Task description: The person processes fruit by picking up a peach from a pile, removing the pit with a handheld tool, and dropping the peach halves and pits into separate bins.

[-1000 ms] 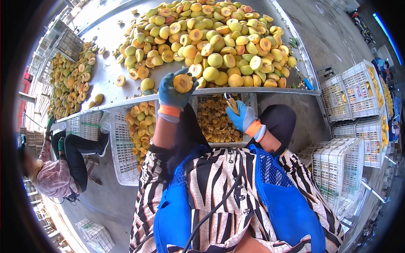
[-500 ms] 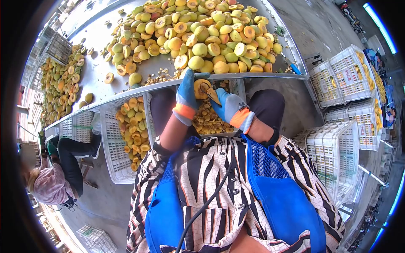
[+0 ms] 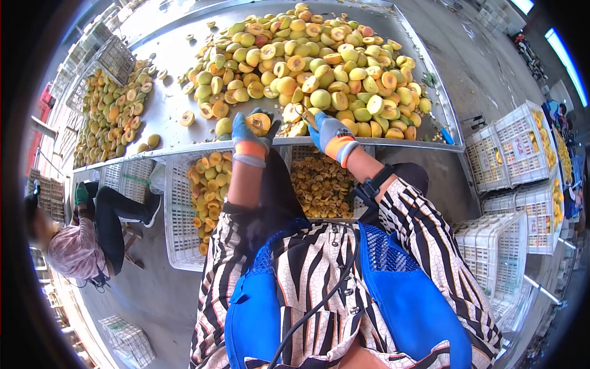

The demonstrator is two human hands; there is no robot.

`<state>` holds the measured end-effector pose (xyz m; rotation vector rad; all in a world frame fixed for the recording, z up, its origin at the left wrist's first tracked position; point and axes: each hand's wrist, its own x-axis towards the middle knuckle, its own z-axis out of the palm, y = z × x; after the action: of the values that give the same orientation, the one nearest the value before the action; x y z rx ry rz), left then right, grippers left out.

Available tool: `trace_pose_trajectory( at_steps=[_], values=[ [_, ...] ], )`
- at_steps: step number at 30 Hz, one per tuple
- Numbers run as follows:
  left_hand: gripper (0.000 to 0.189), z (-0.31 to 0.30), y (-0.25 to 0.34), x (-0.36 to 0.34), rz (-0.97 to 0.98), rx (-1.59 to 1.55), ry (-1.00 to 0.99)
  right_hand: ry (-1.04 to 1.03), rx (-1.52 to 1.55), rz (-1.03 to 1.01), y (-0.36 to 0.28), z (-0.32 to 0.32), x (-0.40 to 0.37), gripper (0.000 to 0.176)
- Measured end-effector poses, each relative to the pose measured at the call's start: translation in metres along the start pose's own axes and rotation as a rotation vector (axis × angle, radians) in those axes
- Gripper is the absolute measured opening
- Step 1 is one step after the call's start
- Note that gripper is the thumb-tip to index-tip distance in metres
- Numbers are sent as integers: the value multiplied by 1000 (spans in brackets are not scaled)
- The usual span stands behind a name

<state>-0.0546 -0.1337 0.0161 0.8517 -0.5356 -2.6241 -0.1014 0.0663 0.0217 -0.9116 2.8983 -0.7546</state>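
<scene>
My left hand [image 3: 251, 134], in a blue and grey glove with an orange cuff, is closed around a peach half [image 3: 258, 124], its hollowed cut face turned up. My right hand [image 3: 332, 133], gloved alike, grips a small tan pitting tool [image 3: 310, 119] that points up and left; its far end is hard to make out. Both hands are over the front edge of the metal table [image 3: 178, 140]. Just beyond them rises a large heap of halved yellow peaches [image 3: 319, 67]. Brownish peach pieces [image 3: 322, 187] fill a container below, between my knees.
A white crate [image 3: 183, 237] of peach halves stands by my left leg. Stacked crates [image 3: 501, 154] are on the right. A blue-handled tool [image 3: 447, 135] lies at the table's right corner. Another person [image 3: 77, 249] sits at far left, near a second peach pile [image 3: 110, 114].
My hands have moved apart and forward, from below the table edge to over it. The left keeps a peach half; the right carries the tool toward the heap. The view has shifted.
</scene>
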Motion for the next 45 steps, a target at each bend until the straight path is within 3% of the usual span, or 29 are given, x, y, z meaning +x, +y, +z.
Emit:
trace_pose_trajectory(
  at_steps=[3, 5, 7, 9, 13, 17, 21, 27, 29, 31, 33, 37, 39, 41, 43, 44, 45],
  values=[
    [48, -9, 0, -4, -88, -32, -5, 64, 76, -42, -23, 7, -5, 26],
    [50, -9, -9, -9, -49, 136, -115, 87, 151, -153, -37, 8, -14, 27],
    [53, -7, -18, -12, -81, 186, -111, 38, 163, -132, -41, 4, -22, 29],
    [53, -10, -30, -12, -103, 153, -240, -37, 143, -102, -40, 3, -27, 31],
    [56, -16, -46, -16, 1, 267, -355, -144, 81, -63, -42, -16, -41, 25],
    [64, -7, -55, -19, -31, 232, -243, -94, 103, -75, -31, -7, -53, 25],
    [71, -4, -61, -34, -128, 293, -358, -56, 107, -89, -20, -1, -63, 26],
    [76, 3, -83, -33, -36, 464, -236, -92, 147, -71, -3, -1, -84, 30],
    [80, 2, -81, -40, -207, 534, -429, -184, 219, 74, -4, -3, -89, 28],
    [78, 6, -81, -46, -206, 536, -521, -183, 340, 120, -6, -10, -91, 30],
    [74, 23, -83, -70, -179, 326, -431, -476, 857, 562, -30, -44, -90, 31],
    [65, 11, -98, -63, -142, 255, -412, -376, 687, 474, -19, -21, -95, 29],
    [63, 7, -98, -62, -117, 279, -441, -69, 247, 22, -9, -11, -98, 28],
    [60, 7, -100, -59, -89, 327, -386, -149, 325, 93, -13, -17, -95, 29],
    [51, 1, -98, -52, -155, 225, -480, -565, 846, 532, -29, -40, -91, 26],
    [50, 5, -96, -59, -104, 272, -480, -572, 848, 536, -19, -25, -92, 26],
    [49, 8, -94, -63, -52, 319, -483, -319, 523, 244, 0, 1, -92, 24]
  ],
)
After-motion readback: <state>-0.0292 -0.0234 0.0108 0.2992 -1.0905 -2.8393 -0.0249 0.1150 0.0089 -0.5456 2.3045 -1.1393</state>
